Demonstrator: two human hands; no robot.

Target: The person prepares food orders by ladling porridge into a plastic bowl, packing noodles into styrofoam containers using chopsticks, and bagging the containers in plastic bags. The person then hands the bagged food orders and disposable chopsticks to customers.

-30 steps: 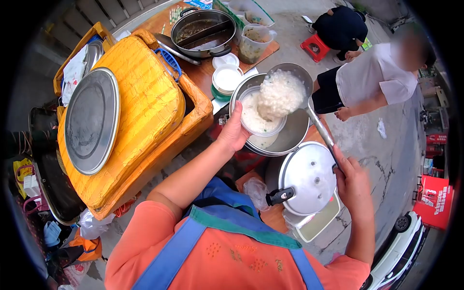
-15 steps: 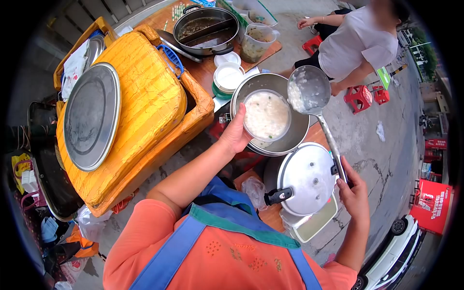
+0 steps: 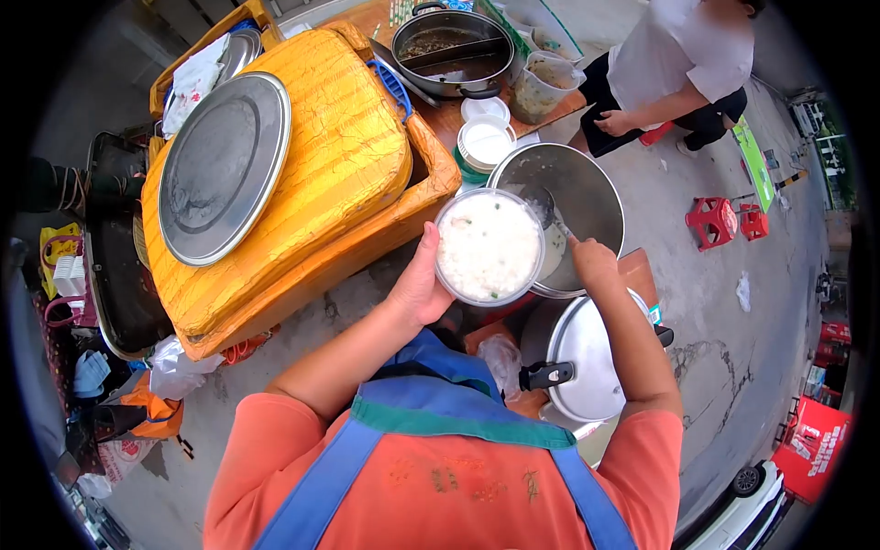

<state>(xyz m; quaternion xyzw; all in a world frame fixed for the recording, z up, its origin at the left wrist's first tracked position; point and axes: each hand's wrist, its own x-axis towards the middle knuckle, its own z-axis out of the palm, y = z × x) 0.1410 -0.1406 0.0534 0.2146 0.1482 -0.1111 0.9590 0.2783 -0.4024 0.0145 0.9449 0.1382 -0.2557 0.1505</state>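
My left hand (image 3: 423,282) grips the side of a clear plastic bowl (image 3: 490,247) filled with white rice porridge flecked with green. The bowl is in front of the near left rim of a deep steel pot (image 3: 600,197). My right hand (image 3: 594,264) is closed around the handle of a metal ladle (image 3: 546,209), whose head is down inside the pot. Some pale porridge (image 3: 554,252) shows at the bottom of the pot. The bowl hides part of the ladle and pot.
A pressure cooker (image 3: 587,357) stands close below my right forearm. Left is a yellow-wrapped box (image 3: 339,119) with a round metal lid (image 3: 225,170) on it. Behind are white lids (image 3: 486,142), a plastic jug (image 3: 543,87) and a divided pot (image 3: 451,50). A person (image 3: 678,55) stands beyond.
The ladle has gone from above the pot's right rim down into it, with my right hand moving up and left. The bowl has come nearer and looks fuller. The person has shifted.
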